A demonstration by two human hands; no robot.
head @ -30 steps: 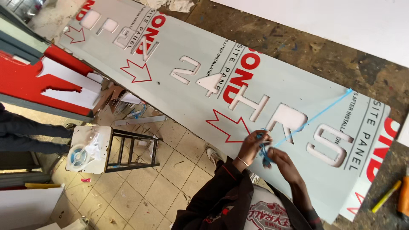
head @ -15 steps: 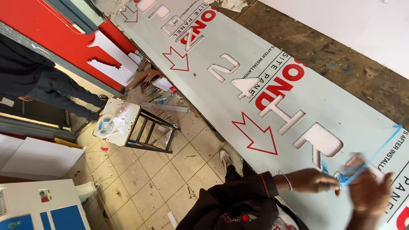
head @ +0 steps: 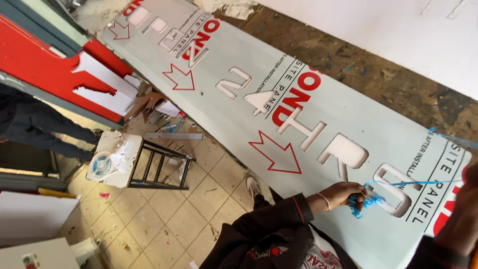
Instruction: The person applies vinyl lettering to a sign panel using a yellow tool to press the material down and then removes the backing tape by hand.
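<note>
blue plastic strip (head: 393, 185): thin, taut toward 3 o'clock, bunched curly at its 9 o'clock end, over the grey cut-out panel (head: 318, 99).

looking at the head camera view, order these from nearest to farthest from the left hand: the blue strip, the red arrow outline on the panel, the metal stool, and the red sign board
From the left hand:
1. Blue strip, bunched in its fingers, trailing right.
2. Red arrow outline, up-left on the grey panel.
3. Metal stool, farther left on the tiled floor.
4. Red sign board, far upper left.
</note>
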